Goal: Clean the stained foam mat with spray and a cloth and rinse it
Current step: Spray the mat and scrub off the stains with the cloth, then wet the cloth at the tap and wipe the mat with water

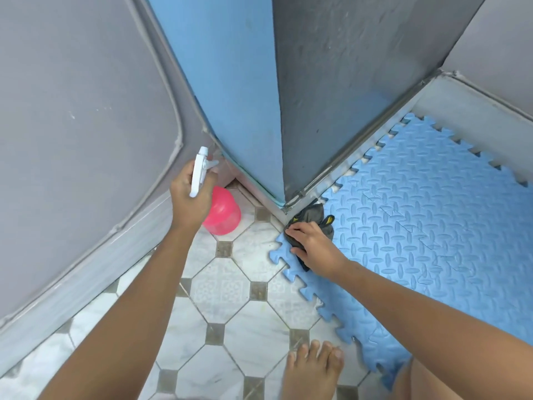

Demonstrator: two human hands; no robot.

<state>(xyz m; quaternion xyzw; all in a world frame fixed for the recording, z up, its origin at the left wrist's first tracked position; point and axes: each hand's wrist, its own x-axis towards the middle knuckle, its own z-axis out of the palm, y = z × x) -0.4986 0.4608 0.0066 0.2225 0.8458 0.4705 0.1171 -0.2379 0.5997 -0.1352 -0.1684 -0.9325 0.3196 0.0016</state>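
A light blue foam mat [427,226] with jigsaw edges lies on the tiled floor at the right. On its near left corner my right hand [313,245] presses a dark grey cloth with yellow trim [313,216]. To the left, above the floor, my left hand [189,194] grips a spray bottle [222,213] with a pink body and a white trigger head. The nozzle points up and away toward the wall corner.
A blue and dark grey wall corner [277,111] juts out between my hands. A grey wall with a raised ledge [86,241] runs along the left. My bare foot [314,370] rests on the white tiled floor [230,313] beside the mat's edge.
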